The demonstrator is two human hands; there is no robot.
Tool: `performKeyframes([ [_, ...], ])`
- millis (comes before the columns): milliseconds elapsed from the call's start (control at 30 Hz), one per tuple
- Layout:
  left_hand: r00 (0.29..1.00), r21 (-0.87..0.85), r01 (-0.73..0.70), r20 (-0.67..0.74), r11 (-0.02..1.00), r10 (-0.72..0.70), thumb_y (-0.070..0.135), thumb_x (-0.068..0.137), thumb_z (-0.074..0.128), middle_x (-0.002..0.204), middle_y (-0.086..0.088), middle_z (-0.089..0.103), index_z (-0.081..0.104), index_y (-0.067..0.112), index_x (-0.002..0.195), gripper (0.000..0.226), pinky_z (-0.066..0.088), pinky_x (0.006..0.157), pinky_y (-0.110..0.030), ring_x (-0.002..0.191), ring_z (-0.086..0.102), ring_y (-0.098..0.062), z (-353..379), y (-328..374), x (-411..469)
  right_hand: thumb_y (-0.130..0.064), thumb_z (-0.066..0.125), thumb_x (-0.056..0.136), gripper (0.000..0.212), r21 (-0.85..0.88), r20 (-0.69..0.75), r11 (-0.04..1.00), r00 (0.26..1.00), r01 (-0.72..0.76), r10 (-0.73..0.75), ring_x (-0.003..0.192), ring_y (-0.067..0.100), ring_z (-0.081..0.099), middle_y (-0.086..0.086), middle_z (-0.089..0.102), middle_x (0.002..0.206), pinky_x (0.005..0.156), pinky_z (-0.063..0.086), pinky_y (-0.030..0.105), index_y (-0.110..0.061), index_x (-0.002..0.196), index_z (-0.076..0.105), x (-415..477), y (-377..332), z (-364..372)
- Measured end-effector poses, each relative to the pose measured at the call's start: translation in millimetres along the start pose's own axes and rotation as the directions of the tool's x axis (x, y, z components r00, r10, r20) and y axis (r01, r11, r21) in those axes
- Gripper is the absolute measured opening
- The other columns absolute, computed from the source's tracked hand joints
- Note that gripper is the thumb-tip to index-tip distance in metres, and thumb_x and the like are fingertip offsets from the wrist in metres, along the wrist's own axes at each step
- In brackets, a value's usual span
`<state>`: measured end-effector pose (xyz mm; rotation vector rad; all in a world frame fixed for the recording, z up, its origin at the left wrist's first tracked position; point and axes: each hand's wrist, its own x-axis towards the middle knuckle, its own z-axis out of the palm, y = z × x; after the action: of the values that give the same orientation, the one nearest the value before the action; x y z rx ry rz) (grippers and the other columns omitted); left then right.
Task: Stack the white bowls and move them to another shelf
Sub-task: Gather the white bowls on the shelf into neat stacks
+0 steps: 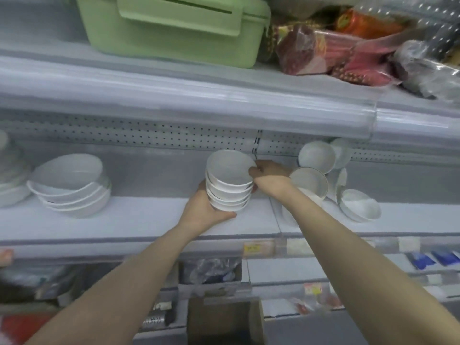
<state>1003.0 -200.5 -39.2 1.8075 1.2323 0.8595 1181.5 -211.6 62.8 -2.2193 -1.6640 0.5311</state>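
A stack of several white bowls [229, 181] sits tilted over the middle shelf [139, 220]. My left hand [206, 207] cups the stack from below and on its left side. My right hand [267, 175] grips the rim of the top bowl on the stack's right side. To the right, more white bowls lean on the shelf: one upright on its edge [317, 156], a gold-rimmed one [310, 181] partly behind my right wrist, and a low one [361, 205].
A stack of wider white dishes [72, 188] stands at the left of the same shelf, with more plates [11, 175] at the far left edge. On the shelf above sit a green plastic box [174, 28] and wrapped red packages [336, 53]. Lower shelves hold mixed goods.
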Motion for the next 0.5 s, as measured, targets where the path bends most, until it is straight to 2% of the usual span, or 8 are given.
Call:
performKeyframes([
  [100, 0.999, 0.002, 0.014, -0.044, 1.0, -0.014, 0.038, 0.054, 0.093, 0.115, 0.017, 0.055, 0.048, 0.025, 0.132, 0.091, 0.044, 0.079, -0.02, 0.098, 0.054, -0.001, -24.6, -11.0, -7.2, -0.024, 0.038, 0.095, 0.025, 0.008, 0.012, 0.999, 0.999, 0.044, -0.044, 0.075, 0.023, 0.056, -0.003, 0.063, 0.068, 0.056, 0.035, 0.024, -0.014, 0.085, 0.059, 3.3, -21.3, 14.6],
  [167, 0.997, 0.018, 0.027, -0.071, 0.999, -0.026, 0.039, 0.054, 0.093, 0.118, 0.016, 0.057, 0.046, 0.024, 0.134, 0.093, 0.043, 0.08, -0.02, 0.1, 0.055, -0.002, -41.2, -18.9, -9.8, -0.023, 0.038, 0.095, 0.025, 0.023, 0.01, 0.998, 0.998, 0.067, -0.067, 0.075, 0.024, 0.055, -0.003, 0.061, 0.067, 0.058, 0.037, 0.026, -0.013, 0.085, 0.058, 3.5, -36.7, 24.9],
  [267, 0.994, 0.034, 0.05, -0.099, 0.998, -0.046, 0.04, 0.054, 0.094, 0.128, 0.008, 0.059, 0.043, 0.024, 0.136, 0.098, 0.044, 0.082, -0.022, 0.109, 0.06, -0.011, -60.9, -30.0, -11.5, -0.025, 0.037, 0.095, 0.027, 0.049, 0.008, 0.995, 0.996, 0.09, -0.09, 0.084, 0.028, 0.059, 0.007, 0.067, 0.083, 0.069, 0.044, 0.03, -0.01, 0.094, 0.061, 5.7, -56.2, 38.2],
  [367, 0.995, -0.002, 0.041, -0.094, 0.999, -0.041, 0.034, 0.056, 0.094, 0.128, 0.009, 0.057, 0.039, 0.023, 0.138, 0.1, 0.043, 0.083, -0.021, 0.108, 0.056, -0.008, -70.0, -34.1, -12.6, -0.025, 0.037, 0.096, 0.028, 0.077, -0.009, 0.993, 0.996, 0.086, -0.085, 0.09, 0.029, 0.059, 0.01, 0.068, 0.093, 0.074, 0.044, 0.032, -0.01, 0.1, 0.06, 7.9, -64.3, 45.9],
  [433, 0.996, -0.008, 0.031, -0.08, 0.999, -0.032, 0.03, 0.059, 0.094, 0.124, 0.012, 0.052, 0.038, 0.023, 0.138, 0.098, 0.042, 0.082, -0.017, 0.106, 0.052, -0.003, -71.4, -34.5, -12.3, -0.025, 0.038, 0.096, 0.026, 0.088, -0.012, 0.993, 0.997, 0.077, -0.077, 0.087, 0.027, 0.059, 0.007, 0.07, 0.086, 0.071, 0.042, 0.031, -0.012, 0.099, 0.06, 8.0, -63.9, 46.3],
  [500, 0.998, -0.01, 0.024, -0.06, 1.0, -0.025, 0.028, 0.059, 0.094, 0.124, 0.015, 0.047, 0.037, 0.023, 0.139, 0.098, 0.039, 0.078, -0.006, 0.107, 0.049, -0.001, -71.7, -36.1, -11.2, -0.025, 0.038, 0.096, 0.027, 0.098, -0.002, 0.993, 0.998, 0.065, -0.065, 0.084, 0.025, 0.057, 0.002, 0.07, 0.079, 0.07, 0.041, 0.029, -0.013, 0.102, 0.062, 7.1, -62.4, 44.7],
])
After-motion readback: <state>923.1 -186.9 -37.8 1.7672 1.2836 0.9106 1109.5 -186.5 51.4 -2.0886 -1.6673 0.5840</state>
